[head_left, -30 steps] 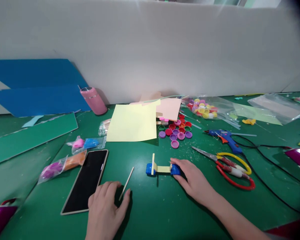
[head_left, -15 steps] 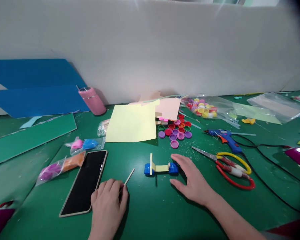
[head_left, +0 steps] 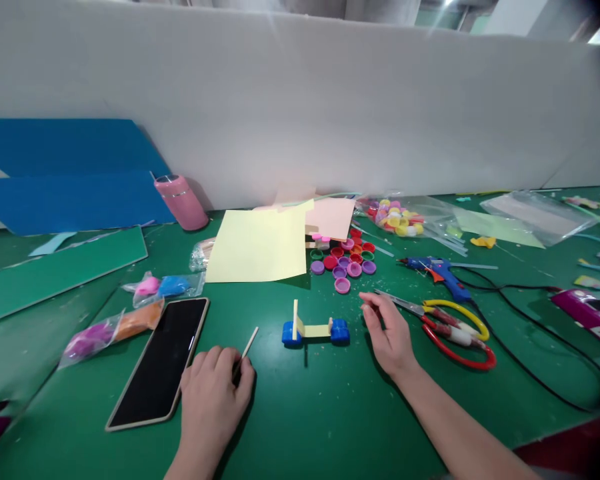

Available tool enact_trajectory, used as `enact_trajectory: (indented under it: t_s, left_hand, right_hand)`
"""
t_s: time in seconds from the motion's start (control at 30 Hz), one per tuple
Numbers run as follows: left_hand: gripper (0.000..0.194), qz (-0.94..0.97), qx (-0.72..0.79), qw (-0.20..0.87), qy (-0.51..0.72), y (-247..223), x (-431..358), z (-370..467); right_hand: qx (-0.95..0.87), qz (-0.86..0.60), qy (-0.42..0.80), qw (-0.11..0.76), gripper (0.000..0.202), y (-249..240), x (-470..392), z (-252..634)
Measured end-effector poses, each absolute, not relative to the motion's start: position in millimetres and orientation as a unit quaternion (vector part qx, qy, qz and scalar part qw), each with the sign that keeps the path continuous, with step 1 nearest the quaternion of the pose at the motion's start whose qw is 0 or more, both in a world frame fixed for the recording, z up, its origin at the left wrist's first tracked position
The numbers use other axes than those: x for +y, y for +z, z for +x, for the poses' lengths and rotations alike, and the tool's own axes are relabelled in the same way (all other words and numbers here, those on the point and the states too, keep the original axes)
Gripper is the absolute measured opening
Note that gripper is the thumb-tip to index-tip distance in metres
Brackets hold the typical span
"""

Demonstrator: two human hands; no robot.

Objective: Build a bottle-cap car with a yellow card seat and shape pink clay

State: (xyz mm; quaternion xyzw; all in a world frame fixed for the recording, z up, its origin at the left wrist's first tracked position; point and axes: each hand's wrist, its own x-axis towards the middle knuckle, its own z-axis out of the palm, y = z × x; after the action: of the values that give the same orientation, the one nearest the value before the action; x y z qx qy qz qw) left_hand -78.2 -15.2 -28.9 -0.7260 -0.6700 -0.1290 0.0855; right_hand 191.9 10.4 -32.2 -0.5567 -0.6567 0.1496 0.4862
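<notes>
Near the phone, my left hand is closed on a thin pale stick, whose far end points up and right. To its right stands a small model with two blue blocks joined by a pale yellow strip; a thin yellow piece rises upright at its left end. My right hand is apart from the model, holding nothing, its fingers bent and slightly apart. Just beyond its fingers are the blades of the scissors, with red and yellow handles.
Coloured bottle caps lie beside yellow paper. A blue glue gun with a black cable rests at right, near a purple power strip. Bagged clay, a pink bottle and a green board are at left.
My right hand has drawn away from the model to the right, its fingers coming closer together. My left hand stays beside the phone with the stick. The view has shifted slightly.
</notes>
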Motion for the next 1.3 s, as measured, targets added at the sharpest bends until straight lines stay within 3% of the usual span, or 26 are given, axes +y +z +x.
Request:
enact_trajectory:
  t_s: [1.3]
  left_hand:
    - [0.018,-0.708,-0.681,0.028,-0.183,-34.8,-14.8,-88.1]
  right_hand:
    - [-0.677,-0.517,0.119,0.511,0.022,-28.0,11.3,189.7]
